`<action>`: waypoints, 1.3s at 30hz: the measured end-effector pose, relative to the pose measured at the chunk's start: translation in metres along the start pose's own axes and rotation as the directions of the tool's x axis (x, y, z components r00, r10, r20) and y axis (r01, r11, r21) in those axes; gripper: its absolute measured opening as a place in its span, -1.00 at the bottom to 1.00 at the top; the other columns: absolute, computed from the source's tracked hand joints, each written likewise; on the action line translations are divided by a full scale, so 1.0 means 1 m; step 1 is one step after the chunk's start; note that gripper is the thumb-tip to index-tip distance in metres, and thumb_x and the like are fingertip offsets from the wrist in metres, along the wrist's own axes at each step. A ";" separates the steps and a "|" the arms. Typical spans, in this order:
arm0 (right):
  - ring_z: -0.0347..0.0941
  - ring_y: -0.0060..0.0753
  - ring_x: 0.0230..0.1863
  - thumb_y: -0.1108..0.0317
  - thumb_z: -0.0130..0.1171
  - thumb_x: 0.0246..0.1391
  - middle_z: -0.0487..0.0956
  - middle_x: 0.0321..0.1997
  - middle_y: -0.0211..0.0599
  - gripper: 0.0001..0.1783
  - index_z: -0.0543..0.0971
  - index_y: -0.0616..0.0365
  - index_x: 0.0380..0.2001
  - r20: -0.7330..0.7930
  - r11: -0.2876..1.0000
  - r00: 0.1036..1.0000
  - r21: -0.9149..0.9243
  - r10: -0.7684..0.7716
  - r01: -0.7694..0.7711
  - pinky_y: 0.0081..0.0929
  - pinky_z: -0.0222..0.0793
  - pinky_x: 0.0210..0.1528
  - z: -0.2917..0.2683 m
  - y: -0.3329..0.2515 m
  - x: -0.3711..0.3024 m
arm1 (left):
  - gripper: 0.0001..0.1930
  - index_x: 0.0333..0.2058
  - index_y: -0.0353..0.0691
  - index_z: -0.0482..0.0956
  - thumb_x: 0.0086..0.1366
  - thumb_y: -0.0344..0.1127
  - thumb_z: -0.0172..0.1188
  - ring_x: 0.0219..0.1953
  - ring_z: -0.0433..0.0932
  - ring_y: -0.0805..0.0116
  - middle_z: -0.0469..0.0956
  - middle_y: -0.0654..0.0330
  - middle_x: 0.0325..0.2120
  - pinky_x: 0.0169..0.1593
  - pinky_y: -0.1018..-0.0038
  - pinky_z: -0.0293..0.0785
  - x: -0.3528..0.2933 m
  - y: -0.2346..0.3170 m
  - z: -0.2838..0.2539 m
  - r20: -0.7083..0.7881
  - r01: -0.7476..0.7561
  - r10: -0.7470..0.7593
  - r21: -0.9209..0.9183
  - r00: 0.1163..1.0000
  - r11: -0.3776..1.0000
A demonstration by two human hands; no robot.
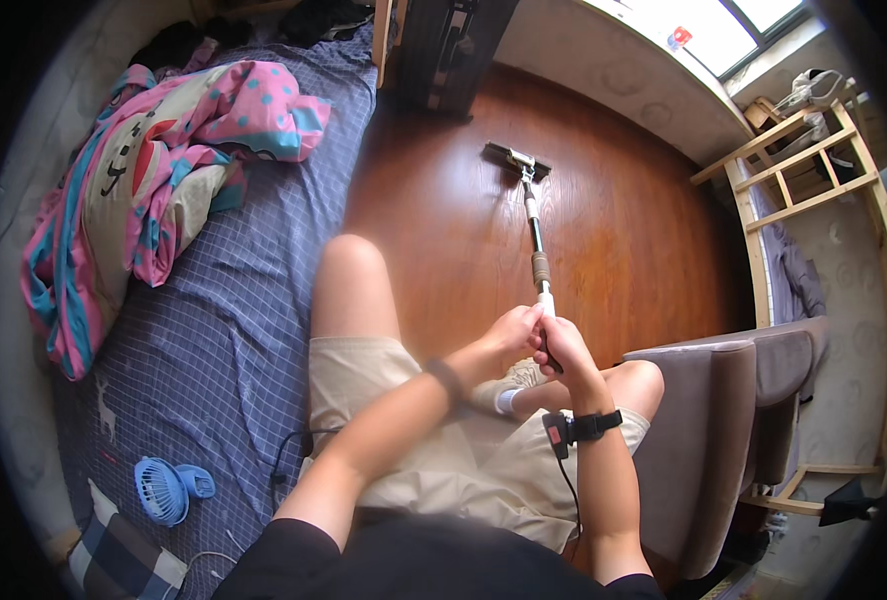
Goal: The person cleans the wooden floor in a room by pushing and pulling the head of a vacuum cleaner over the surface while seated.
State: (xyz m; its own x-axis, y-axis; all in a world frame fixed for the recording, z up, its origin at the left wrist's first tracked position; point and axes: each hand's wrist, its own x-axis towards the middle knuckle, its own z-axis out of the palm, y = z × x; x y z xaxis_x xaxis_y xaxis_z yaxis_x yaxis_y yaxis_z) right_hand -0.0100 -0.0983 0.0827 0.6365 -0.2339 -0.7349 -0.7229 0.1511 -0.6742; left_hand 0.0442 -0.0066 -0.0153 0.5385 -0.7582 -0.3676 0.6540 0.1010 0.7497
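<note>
Reddish-brown wood floor [423, 210], right of the bed [273, 270]: bears one long-handled mop [535, 232]. Its bar-shaped head [511, 158] sits toward the bed's far end, well apart from the bed's edge.

Hands, two, both ours. Left hand [516, 330]: clamped round the mop's pale grip. Right hand [563, 346]: just behind, clamped round the dark end. Close together; whether they touch we cannot tell.

On the bed: one pink-and-blue quilt [253, 105], bunched; one blue fan [163, 490], near end.

Across the floor from the bed: one grey padded chair [688, 440].

Hazards, by our judgement. Hands set this close give us little leverage; a hard sideways push could swing the head into the dark case [455, 50] by the bed's far end. Pressing too steeply could fold the neck and tip the head. A wide pull could knock the handle on the chair. Slack in the thin black cable [567, 485] below our right wrist strap [595, 425] could snag.
</note>
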 end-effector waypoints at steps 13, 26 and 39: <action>0.21 -0.68 -0.74 0.10 -0.11 0.35 0.36 -0.58 -0.48 -0.76 0.37 0.03 -0.21 -0.082 0.991 0.995 0.123 0.061 -0.051 -0.71 -0.01 -0.82 -0.055 0.070 -0.032 | -0.47 0.04 -0.40 0.43 0.41 0.01 -0.07 -0.19 0.57 0.27 0.54 0.03 -0.13 -0.15 0.38 0.51 0.003 -0.005 -0.029 -0.142 0.110 -0.045 0.491 0.989 0.864; 0.21 -0.64 -0.68 0.25 -0.06 0.33 0.33 -0.55 -0.43 -0.83 0.29 0.04 -0.13 0.051 0.957 0.983 0.223 0.177 -0.184 -0.67 0.03 -0.79 0.028 0.117 -0.200 | -0.35 0.05 -0.52 0.33 0.33 0.08 -0.02 -0.12 0.57 0.00 0.55 -0.19 -0.13 -0.04 0.23 0.47 -0.016 -0.028 0.010 0.011 0.146 -0.207 0.676 0.978 0.722; 0.24 -0.65 -0.77 0.16 -0.07 0.33 0.36 -0.59 -0.49 -0.76 0.36 0.08 -0.33 -0.056 0.990 0.996 0.114 -0.072 0.078 -0.61 0.08 -0.85 -0.001 0.065 0.000 | -0.50 -0.21 -0.36 0.47 0.41 0.06 -0.13 -0.52 0.49 0.31 0.55 0.06 -0.47 -0.43 0.34 0.44 -0.012 -0.026 -0.005 -0.069 0.102 -0.081 0.382 0.994 0.918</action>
State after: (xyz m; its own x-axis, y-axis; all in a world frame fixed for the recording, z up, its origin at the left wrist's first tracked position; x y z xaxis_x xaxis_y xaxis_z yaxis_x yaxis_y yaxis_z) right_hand -0.0575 -0.0893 0.0386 0.6710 -0.2981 -0.6789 -0.6354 0.2408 -0.7337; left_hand 0.0236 0.0029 -0.0334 0.5187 -0.7178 -0.4644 0.4523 -0.2306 0.8616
